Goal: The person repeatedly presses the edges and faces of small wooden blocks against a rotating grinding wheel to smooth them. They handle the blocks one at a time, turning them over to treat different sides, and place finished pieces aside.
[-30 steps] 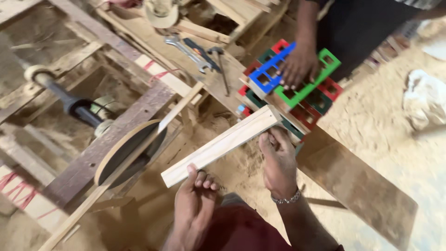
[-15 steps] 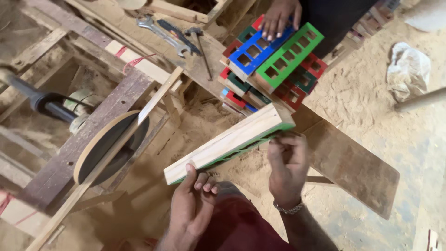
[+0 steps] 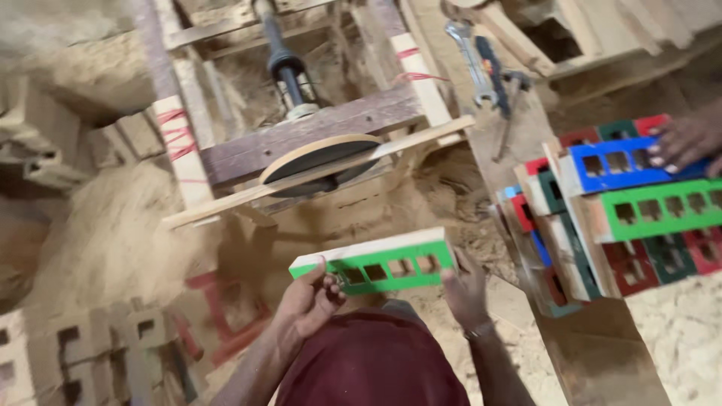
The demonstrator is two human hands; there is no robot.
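I hold a long green-painted wooden block (image 3: 376, 265) with several square holes and a bare pale top edge, level in front of my chest. My left hand (image 3: 310, 299) grips its left end and my right hand (image 3: 465, 289) grips its right end. Just beyond the block sits a round sanding disc (image 3: 320, 159) on a dark shaft (image 3: 283, 62), inside a rough wooden frame. A thin wooden strip (image 3: 226, 204) crosses in front of the disc.
At right, a stack of blue, green and red holed blocks (image 3: 624, 218) rests on a plank, with another person's hand (image 3: 688, 141) on top. Spanners (image 3: 481, 64) lie on the bench behind. Sawdust heaps cover the floor; more pale blocks (image 3: 75, 353) stand at lower left.
I have turned the block so its green holed face looks at me and brought it level. The view has swung, so the disc sits straight ahead and the stack at right.
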